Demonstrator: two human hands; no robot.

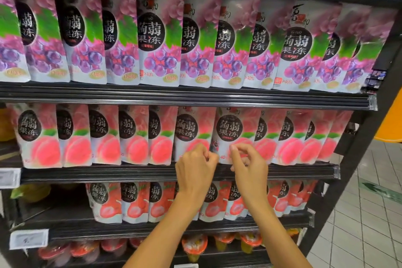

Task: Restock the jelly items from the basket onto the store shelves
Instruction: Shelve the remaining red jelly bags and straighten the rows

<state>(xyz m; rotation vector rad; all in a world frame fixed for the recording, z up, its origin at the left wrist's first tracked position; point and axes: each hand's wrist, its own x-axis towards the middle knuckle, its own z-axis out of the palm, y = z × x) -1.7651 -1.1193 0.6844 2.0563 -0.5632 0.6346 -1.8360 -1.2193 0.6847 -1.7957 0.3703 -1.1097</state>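
Your left hand (195, 167) and right hand (250, 168), fingers curled, sat at one peach pouch's (230, 130) bottom edge, middle of three pouch rows; whether they gripped it, I cannot tell.

Overall level: bright and even store lighting, with saturated colours.
Source: overhead and in front of the shelving, so the upper rows receive the most light.
Glare: white sheen on the glossy grape jelly pouches (161, 35), weaker on the peach jelly pouches (134, 137).
Shadows: deep under each shelf rail (174, 95); the bottom tier of jelly cups (193, 246) is dim.
Sharpness: soft throughout. Large characters are legible, small print is not.
Blur: the left hand (195, 167) and right hand (250, 165) show smeared finger edges, and pouches at the left frame edge are smeared.
Distortion: wide-angle bowing. Rails curve, and the right upright (369, 137) leans.
Floor tiles (369, 213): pale, with a mild reflection.
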